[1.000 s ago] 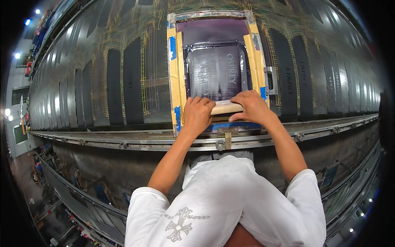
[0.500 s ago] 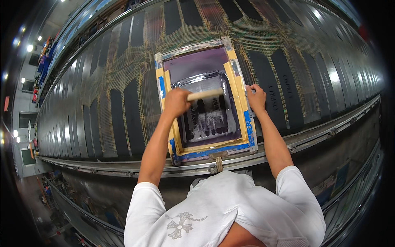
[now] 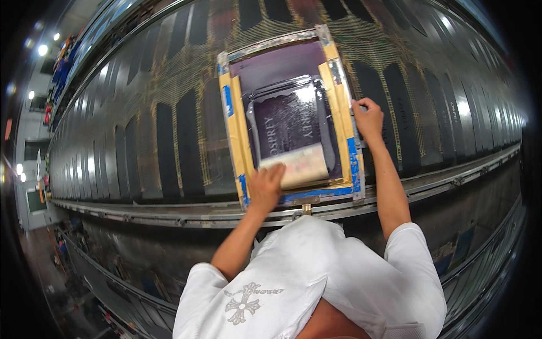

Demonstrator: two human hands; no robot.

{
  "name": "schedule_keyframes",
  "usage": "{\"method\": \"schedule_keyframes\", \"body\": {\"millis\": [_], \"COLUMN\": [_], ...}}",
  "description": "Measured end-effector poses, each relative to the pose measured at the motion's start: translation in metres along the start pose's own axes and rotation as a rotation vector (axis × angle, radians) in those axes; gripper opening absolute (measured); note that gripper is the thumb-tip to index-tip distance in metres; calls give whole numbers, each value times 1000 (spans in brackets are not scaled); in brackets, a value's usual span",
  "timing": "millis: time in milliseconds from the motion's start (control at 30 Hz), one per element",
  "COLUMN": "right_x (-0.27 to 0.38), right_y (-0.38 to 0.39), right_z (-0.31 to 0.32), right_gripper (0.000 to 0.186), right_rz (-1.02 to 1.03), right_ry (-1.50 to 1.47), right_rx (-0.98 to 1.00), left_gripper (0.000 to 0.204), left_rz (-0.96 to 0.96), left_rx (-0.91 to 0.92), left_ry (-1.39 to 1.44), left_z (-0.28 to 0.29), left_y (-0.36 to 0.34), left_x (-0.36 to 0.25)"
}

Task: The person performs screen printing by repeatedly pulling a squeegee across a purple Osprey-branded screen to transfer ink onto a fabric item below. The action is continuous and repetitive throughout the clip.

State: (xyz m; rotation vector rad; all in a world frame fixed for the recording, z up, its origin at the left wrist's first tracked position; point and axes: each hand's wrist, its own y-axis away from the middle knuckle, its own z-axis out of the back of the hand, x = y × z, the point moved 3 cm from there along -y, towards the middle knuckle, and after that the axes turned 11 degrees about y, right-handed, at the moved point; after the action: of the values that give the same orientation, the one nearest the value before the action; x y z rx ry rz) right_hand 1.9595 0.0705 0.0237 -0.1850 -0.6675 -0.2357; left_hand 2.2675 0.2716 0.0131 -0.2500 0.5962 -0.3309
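Observation:
A printing screen [image 3: 231, 100] lies on a long dark table, its metal frame edged with yellow and blue tape. Wet, glossy dark ink coats the purple mesh, and pale lettering shows through the middle. My left hand [image 3: 266, 187] is closed around one end of a pale, wide-bladed squeegee [image 3: 305, 165], slightly blurred, tilted over the near end of the mesh. Whether its lower edge touches the ink I cannot tell. At the frame's right side, my right hand [image 3: 368, 118] has its fingers curled in and gripping the edge.
Rows of dark fabric panels [image 3: 183, 121] with yellow thread mesh between them cover the table on both sides of the screen. A metal rail [image 3: 423, 192] with clamps runs along the near edge. Ceiling lights and shelving stand at far left.
My left hand has drawn the squeegee from the middle of the screen to its near end, and its broad face now shows. My right hand stays at the frame's right edge.

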Motion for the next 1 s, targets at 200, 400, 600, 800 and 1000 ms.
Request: {"method": "schedule_keyframes", "body": {"millis": [200,400,600,800,1000], "right_x": [-8,-7,80,112,119], "right_y": [10,50,75,98,102], "right_z": [-16,-97,-146,-171,-176], "right_gripper": [27,13,25,23,22], "right_rz": [4,386,-22,-23,-100], "right_ry": [-65,151,-370,-333,-321], "right_rx": [17,-135,47,39,43], "left_gripper": [61,60,38,30,27], "left_rz": [65,65,202,194,130], "left_rx": [85,237,397,361,403], "left_ry": [3,-55,-134,-73,-109], "left_z": [12,60,122,149,154], "left_y": [46,28,39,51,53], "left_x": [-6,36,93,111,124]}}
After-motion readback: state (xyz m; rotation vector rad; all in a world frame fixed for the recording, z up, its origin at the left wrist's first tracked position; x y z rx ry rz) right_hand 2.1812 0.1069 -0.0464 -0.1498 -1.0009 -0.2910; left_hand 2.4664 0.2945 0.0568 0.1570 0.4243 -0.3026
